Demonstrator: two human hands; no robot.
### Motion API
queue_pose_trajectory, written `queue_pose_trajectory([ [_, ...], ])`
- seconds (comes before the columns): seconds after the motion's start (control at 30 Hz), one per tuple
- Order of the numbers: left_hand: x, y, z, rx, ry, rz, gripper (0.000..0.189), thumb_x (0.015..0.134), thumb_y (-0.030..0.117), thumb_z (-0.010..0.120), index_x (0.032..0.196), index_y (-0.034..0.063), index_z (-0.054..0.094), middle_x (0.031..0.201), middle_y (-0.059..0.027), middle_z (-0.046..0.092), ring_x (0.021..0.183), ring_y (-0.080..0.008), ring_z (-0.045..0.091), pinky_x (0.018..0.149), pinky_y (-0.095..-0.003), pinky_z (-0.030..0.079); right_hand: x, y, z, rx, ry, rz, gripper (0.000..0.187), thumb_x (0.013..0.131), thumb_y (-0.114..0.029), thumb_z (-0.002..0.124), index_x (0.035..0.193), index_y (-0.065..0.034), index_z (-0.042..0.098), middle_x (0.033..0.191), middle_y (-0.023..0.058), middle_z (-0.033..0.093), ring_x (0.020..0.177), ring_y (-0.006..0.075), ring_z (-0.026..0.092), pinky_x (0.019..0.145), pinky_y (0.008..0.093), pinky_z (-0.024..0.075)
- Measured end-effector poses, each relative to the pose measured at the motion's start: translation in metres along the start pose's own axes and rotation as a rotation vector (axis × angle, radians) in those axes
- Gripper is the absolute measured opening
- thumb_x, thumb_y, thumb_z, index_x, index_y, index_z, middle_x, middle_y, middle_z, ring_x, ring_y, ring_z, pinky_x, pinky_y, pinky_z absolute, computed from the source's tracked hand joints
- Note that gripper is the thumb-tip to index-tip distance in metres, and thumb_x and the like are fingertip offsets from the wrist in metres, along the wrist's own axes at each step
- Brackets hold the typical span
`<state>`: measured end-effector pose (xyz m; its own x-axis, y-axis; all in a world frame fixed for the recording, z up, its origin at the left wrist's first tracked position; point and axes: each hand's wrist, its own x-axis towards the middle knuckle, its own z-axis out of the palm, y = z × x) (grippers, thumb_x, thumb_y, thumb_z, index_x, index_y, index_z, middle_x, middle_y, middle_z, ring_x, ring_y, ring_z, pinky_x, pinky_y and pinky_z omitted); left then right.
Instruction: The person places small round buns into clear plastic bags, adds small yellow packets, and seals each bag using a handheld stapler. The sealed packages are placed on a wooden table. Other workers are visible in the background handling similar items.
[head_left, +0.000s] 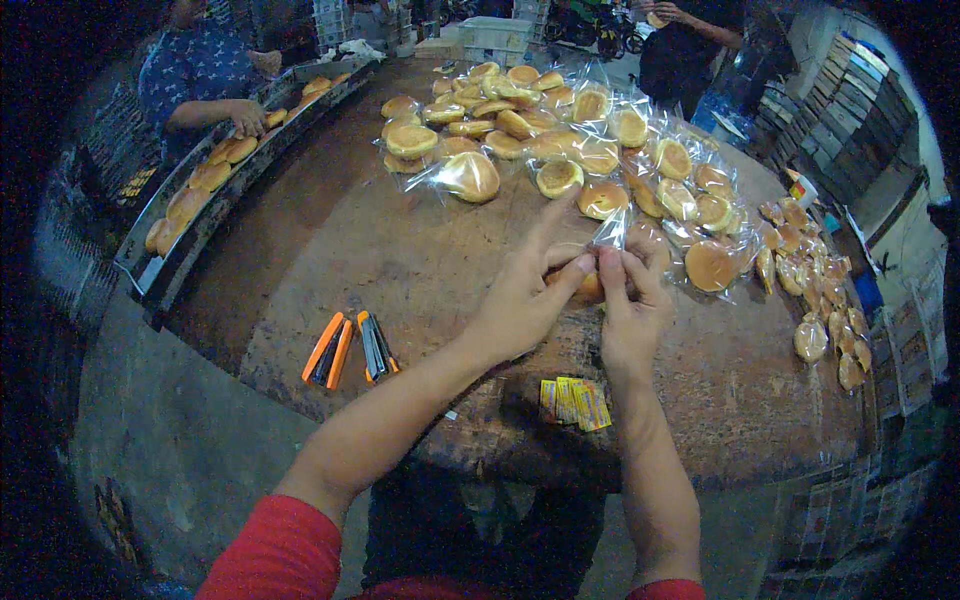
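My left hand (525, 292) and my right hand (637, 296) meet over the wooden table (420, 270), thumbs and fingertips pinching the gathered neck of a clear plastic bag (612, 231). Beneath my fingers shows part of a round golden bun (588, 286), mostly hidden by my hands; it appears to be inside that bag. Just beyond lie buns in clear bags, among them a brown-topped bun (602, 201). Closer to me is a small fan of yellow printed cards (576, 403). An orange-and-black stapler (328, 351) and a grey stapler (376, 348) with orange parts lie to the left.
A heap of buns (510, 112), many bagged, covers the far side. Smaller bagged pieces (817, 274) cluster along the right edge. At left, a metal trough (259, 161) holds a row of buns, with another person's hand (246, 118) in it. Another person (679, 52) stands behind the table.
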<state>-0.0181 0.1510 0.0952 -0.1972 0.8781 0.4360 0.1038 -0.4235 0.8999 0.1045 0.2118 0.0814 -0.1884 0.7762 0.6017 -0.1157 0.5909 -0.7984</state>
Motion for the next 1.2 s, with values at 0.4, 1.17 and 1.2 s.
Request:
queue_pose_trajectory([
  [0.4, 0.012, -0.033, 0.002, -0.184, -0.006, -0.002, 0.023, 0.098, 0.019, 0.064, 0.116, 0.0047, 0.062, 0.101, -0.0016, 0.068, 0.092, -0.0109, 0.063, 0.085, -0.0257, 0.051, -0.007, 0.006, -0.010, -0.262, 0.014, -0.305, 0.020, 0.089, -0.004, 0.068, 0.109, -0.0036, 0.065, 0.116, 0.0109, 0.064, 0.110, 0.0258, 0.059, 0.101, 0.0386, 0.0446],
  [1.17, 0.008, -0.026, 0.009, 0.049, 0.120, 0.291, 0.023, 0.097, 0.017, 0.062, 0.115, 0.0027, 0.058, 0.114, -0.0099, 0.058, 0.112, -0.0209, 0.056, 0.100, -0.0351, 0.043, -0.005, -0.003, -0.017, -0.001, 0.017, 0.149, 0.017, 0.098, -0.008, 0.060, 0.112, 0.0015, 0.061, 0.109, 0.0076, 0.064, 0.102, 0.0165, 0.059, 0.092, 0.0305, 0.0474],
  [1.2, 0.007, -0.023, 0.008, 0.114, 0.124, 0.313, 0.023, 0.097, 0.018, 0.062, 0.114, 0.0023, 0.059, 0.112, -0.0100, 0.060, 0.111, -0.0207, 0.057, 0.100, -0.0351, 0.044, -0.004, -0.004, -0.018, -0.014, 0.030, 0.151, 0.017, 0.098, -0.008, 0.060, 0.112, 0.0015, 0.061, 0.108, 0.0076, 0.065, 0.101, 0.0163, 0.059, 0.091, 0.0301, 0.0478],
])
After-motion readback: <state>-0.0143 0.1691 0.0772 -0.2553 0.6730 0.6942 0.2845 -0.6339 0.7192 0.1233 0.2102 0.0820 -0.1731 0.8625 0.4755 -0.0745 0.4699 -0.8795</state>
